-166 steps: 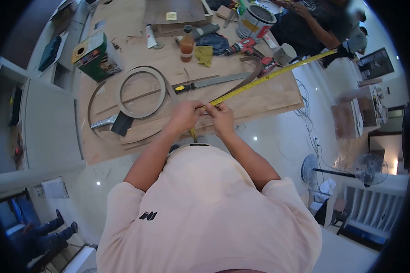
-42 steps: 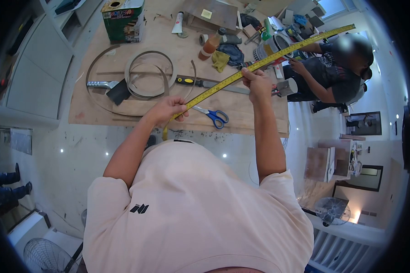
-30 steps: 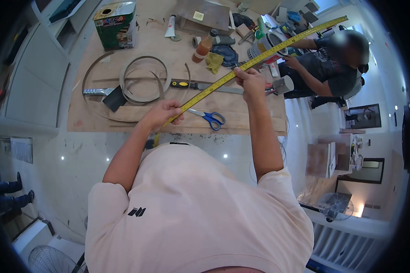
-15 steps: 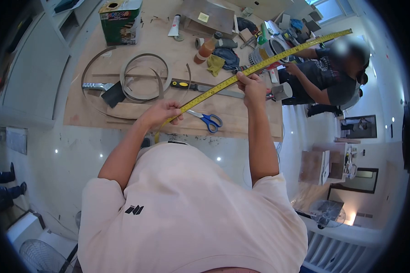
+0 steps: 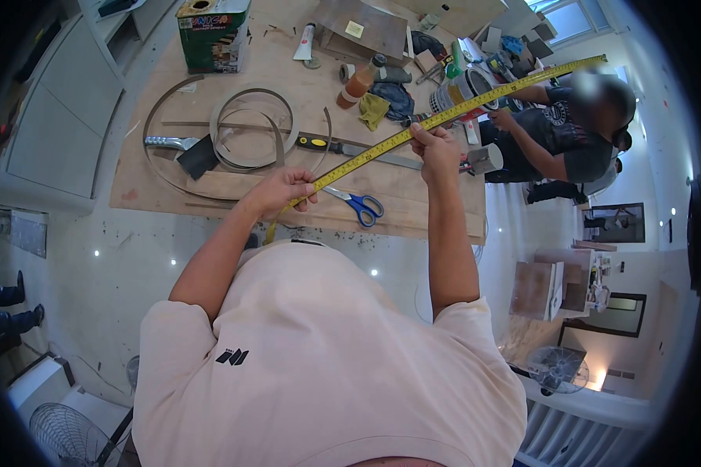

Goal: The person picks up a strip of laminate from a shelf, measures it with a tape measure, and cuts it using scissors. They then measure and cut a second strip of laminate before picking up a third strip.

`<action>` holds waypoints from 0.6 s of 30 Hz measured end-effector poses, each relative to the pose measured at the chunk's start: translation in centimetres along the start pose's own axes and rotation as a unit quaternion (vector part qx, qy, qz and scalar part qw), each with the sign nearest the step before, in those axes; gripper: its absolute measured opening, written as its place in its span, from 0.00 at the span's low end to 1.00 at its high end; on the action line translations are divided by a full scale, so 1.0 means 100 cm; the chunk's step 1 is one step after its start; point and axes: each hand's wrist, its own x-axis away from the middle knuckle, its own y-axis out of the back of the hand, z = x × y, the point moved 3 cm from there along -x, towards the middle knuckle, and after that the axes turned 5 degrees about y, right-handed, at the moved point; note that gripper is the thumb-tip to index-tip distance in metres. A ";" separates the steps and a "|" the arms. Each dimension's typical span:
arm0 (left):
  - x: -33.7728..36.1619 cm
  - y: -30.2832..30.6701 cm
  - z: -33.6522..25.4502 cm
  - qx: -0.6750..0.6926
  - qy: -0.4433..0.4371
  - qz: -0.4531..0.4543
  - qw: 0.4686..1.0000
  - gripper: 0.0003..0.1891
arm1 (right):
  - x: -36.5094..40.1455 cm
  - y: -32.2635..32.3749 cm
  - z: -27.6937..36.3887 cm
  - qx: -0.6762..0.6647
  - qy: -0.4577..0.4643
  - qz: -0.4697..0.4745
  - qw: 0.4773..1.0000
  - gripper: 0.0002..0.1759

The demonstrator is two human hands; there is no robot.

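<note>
A yellow measuring tape (image 5: 370,154) stretches diagonally between my hands, its free end reaching up to the right. My left hand (image 5: 282,192) is closed on its lower part, and a loose length hangs down below that hand. Farther along, my right hand (image 5: 438,152) pinches the tape between thumb and fingers. Blue-handled scissors (image 5: 362,208) lie on the wooden table (image 5: 152,183) between the two hands, just below the tape. A long flat tool with a black and yellow handle (image 5: 313,143) lies behind the tape, partly covered by it.
Coiled edging strips (image 5: 292,117) and a silver-handled tool (image 5: 171,143) lie on the left. Farther back stand a green can (image 5: 214,50), an orange bottle (image 5: 358,84) and a large container (image 5: 461,89). Another person (image 5: 576,128) works at the right; a fan (image 5: 557,367) stands behind.
Both hands keep their hold on the tape, with almost no movement. The whole view has shifted slightly, with the table items appearing a little farther right.
</note>
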 end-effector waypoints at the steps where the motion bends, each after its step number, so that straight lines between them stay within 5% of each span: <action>1: 0.000 0.000 0.000 -0.002 0.002 0.001 1.000 0.10 | 0.000 0.000 0.000 -0.001 -0.001 -0.001 1.000 0.07; 18: 0.007 -0.022 -0.014 -0.090 -0.041 -0.063 0.993 0.12 | 0.001 0.006 -0.004 0.002 0.004 -0.006 1.000 0.08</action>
